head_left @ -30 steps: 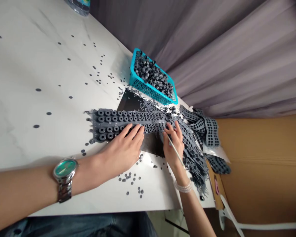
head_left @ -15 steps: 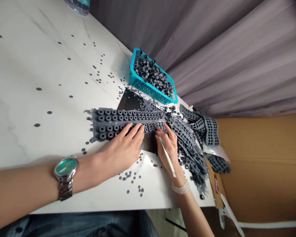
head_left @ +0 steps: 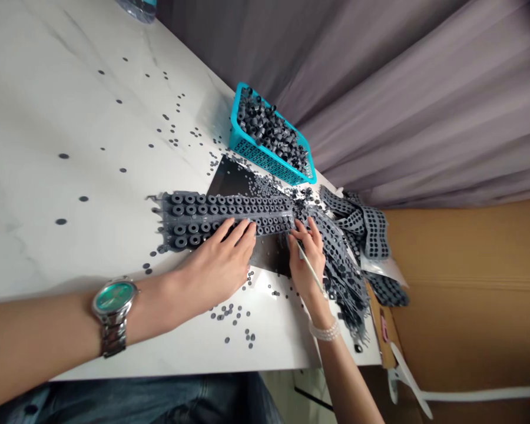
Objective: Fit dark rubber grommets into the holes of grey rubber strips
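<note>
A dark grey moulded rubber sheet with rows of ring-shaped pieces lies across a black mat. Flat on its lower rows rests my left hand, fingers stretched out and holding the sheet down. At the sheet's right end is my right hand, its fingers bent around a thin, pale pen-like tool. The tool's tip is hidden by the fingers. Beside that hand lies a heap of punched-out grey sheets, with holes where rings would sit.
A turquoise basket full of small black rings stands behind the sheet. Tiny dark discs are scattered over the white table. A bottle stands at the far edge, a cardboard box at the right, below a grey curtain.
My right hand has shifted slightly right, away from the sheet's end, turning the pale tool a little. My left hand stays pressed on the sheet. The whole view has drifted slightly.
</note>
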The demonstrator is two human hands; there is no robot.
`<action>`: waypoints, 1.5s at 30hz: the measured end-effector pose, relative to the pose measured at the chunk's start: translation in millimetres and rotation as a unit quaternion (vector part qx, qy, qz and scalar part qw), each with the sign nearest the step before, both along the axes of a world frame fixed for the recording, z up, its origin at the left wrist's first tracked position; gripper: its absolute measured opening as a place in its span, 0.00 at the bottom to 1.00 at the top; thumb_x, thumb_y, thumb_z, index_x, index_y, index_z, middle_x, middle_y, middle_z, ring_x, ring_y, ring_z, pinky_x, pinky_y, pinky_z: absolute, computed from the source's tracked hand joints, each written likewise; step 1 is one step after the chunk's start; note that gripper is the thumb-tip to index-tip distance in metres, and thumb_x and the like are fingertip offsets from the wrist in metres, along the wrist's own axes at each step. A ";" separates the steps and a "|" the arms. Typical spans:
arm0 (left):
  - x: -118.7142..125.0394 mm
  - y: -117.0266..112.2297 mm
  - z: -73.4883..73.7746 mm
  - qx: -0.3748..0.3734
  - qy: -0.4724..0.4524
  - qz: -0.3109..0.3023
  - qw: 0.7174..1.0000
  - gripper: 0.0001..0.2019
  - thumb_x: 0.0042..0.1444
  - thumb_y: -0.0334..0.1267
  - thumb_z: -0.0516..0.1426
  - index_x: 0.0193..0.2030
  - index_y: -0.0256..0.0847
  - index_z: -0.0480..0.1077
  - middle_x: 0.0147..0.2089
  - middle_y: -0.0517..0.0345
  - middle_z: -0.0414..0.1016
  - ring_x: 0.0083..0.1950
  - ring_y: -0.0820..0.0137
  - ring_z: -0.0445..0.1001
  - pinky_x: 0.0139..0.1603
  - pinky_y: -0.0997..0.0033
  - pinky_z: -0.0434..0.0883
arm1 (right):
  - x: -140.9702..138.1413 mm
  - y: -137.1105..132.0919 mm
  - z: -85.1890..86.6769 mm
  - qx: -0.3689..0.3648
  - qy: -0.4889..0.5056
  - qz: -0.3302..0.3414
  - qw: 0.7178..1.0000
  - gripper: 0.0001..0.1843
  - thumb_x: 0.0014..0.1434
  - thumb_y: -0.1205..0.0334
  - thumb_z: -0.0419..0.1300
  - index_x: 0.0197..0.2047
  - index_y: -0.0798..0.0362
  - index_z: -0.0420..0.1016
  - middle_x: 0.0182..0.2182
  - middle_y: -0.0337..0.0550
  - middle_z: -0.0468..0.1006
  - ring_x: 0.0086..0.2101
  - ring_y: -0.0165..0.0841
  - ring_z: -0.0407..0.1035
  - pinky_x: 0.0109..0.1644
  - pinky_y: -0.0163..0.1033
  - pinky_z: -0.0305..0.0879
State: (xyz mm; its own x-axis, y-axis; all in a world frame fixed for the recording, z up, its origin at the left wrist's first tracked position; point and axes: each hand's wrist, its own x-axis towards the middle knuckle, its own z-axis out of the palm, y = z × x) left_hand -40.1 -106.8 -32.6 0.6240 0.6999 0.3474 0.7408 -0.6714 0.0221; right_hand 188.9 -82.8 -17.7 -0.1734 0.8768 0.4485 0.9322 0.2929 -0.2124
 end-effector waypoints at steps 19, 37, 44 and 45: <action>-0.8 -0.7 -2.3 0.011 0.014 -0.002 1.000 0.24 0.64 0.40 0.48 0.61 0.29 0.67 0.67 0.37 0.63 0.68 0.50 0.59 0.67 0.47 0.54 | -7.6 24.0 -4.9 0.012 -0.083 0.067 0.994 0.09 0.67 0.64 0.49 0.44 0.50 0.70 0.50 0.52 0.77 0.61 0.42 0.61 0.60 0.56 0.60; -1.3 -2.7 -0.8 0.024 0.017 -0.005 1.000 0.24 0.64 0.39 0.48 0.61 0.26 0.67 0.66 0.34 0.64 0.67 0.47 0.60 0.66 0.46 0.55 | -5.9 -6.7 -1.3 -0.003 -0.026 0.031 0.999 0.08 0.66 0.63 0.53 0.44 0.48 0.73 0.50 0.46 0.78 0.63 0.40 0.59 0.62 0.55 0.61; -0.8 -2.5 -3.7 0.025 0.015 -0.005 1.000 0.23 0.63 0.38 0.49 0.61 0.27 0.68 0.66 0.34 0.63 0.67 0.47 0.60 0.66 0.45 0.55 | -5.0 -5.5 -1.9 -0.004 -0.042 0.041 0.998 0.07 0.65 0.63 0.54 0.44 0.48 0.73 0.49 0.47 0.79 0.62 0.40 0.59 0.61 0.54 0.61; -0.7 -2.4 -4.4 0.025 0.014 -0.007 1.000 0.24 0.63 0.38 0.49 0.61 0.27 0.67 0.66 0.34 0.63 0.67 0.47 0.60 0.66 0.44 0.54 | -5.4 -5.8 -2.3 -0.003 -0.047 0.043 0.998 0.08 0.65 0.64 0.53 0.44 0.49 0.73 0.50 0.48 0.79 0.62 0.40 0.59 0.62 0.54 0.61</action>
State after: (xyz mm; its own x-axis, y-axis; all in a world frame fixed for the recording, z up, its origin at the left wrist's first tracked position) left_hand -40.8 -109.3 -37.0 0.6435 0.6735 0.3637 0.7312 -0.6815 -0.0317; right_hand 183.5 -88.5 -20.0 -0.2888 0.8597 0.4214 0.9199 0.3711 -0.1266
